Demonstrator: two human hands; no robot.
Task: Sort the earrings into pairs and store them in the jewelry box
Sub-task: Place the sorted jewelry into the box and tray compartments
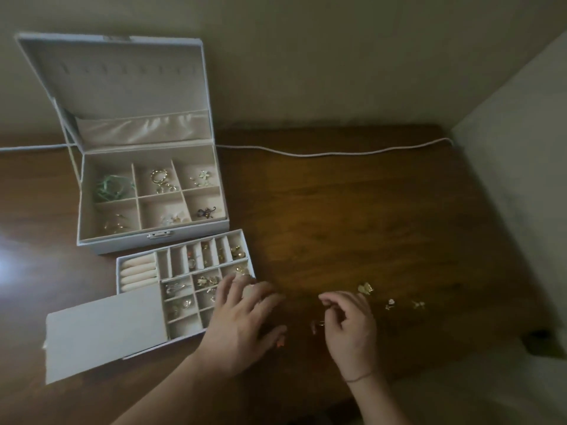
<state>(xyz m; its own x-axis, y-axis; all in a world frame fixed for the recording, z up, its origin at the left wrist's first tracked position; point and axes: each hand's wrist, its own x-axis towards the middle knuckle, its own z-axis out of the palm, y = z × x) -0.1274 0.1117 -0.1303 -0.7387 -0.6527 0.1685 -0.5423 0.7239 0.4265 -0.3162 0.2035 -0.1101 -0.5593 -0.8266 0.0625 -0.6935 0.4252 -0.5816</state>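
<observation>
— Hands? Grip state?
— Left hand point(242, 317) flat, fingers spread loose over tray point(184, 289) edge, holding nothing. Right hand point(349, 320) curled, pinching small earring point(319, 324) just above surface point(337, 225).
— Loose earrings?
— Gold ones point(365, 288) beside right hand, two smaller point(390, 303) further right.
— Jewelry box point(150, 191)?
— Open, far left; pairs in compartments. Tray touching its front.

Jewelry box point(153, 237) open at the surface's point(352, 225) back left, tray point(184, 289) just before it, loose earrings point(365, 288) near the front right, cord point(322, 153) along the back edge, both hands between tray and earrings.
</observation>
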